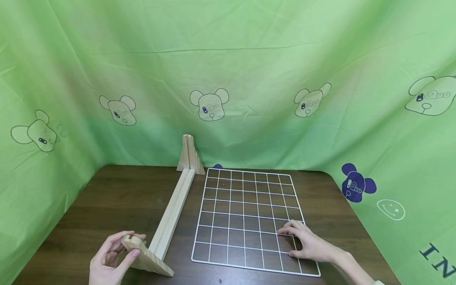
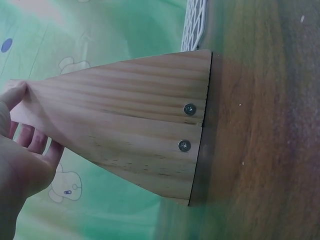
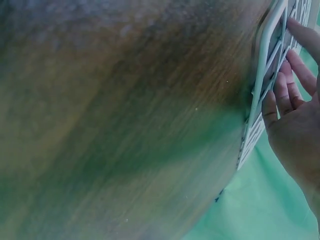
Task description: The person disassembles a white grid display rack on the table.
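Observation:
A pale wooden stand has a long grooved bar with an upright tapered end piece at each end. My left hand grips the top of the near end piece between thumb and fingers. In the left wrist view, two screw heads show low on that end piece's outer face. A white wire grid panel lies flat on the table, right of the stand. My right hand rests over the grid's right side, fingers spread and slightly bent, fingertips at the wires; it grips nothing that I can see.
The far end piece of the stand rises near the table's back edge. Dark wood grain covers the table. A green printed curtain hangs behind the table and along both sides.

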`<control>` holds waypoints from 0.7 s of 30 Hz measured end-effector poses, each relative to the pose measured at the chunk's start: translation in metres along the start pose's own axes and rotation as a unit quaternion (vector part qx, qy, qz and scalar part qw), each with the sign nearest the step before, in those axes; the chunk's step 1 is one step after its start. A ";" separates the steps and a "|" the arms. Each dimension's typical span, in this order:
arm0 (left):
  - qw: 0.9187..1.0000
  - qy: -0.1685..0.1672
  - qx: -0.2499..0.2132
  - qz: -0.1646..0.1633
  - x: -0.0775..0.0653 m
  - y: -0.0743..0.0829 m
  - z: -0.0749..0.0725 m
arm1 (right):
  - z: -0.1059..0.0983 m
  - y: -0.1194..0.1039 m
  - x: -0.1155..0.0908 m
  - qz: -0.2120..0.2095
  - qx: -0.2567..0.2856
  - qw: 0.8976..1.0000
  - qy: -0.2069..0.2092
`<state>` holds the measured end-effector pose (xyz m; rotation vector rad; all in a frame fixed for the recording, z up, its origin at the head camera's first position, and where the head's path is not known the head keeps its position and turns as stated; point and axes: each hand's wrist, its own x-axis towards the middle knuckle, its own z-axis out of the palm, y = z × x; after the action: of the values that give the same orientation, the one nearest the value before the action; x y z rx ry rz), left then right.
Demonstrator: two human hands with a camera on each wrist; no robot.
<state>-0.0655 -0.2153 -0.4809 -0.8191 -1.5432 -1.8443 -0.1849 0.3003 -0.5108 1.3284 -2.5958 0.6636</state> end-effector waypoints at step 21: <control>1.000 -0.020 0.012 0.013 0.001 -0.001 0.004 | -0.002 0.009 0.004 0.006 -0.004 1.000 -0.012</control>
<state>-0.0661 -0.2114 -0.4804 -0.8661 -1.5699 -1.7978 -0.1945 0.3033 -0.5104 1.3262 -2.6249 0.6430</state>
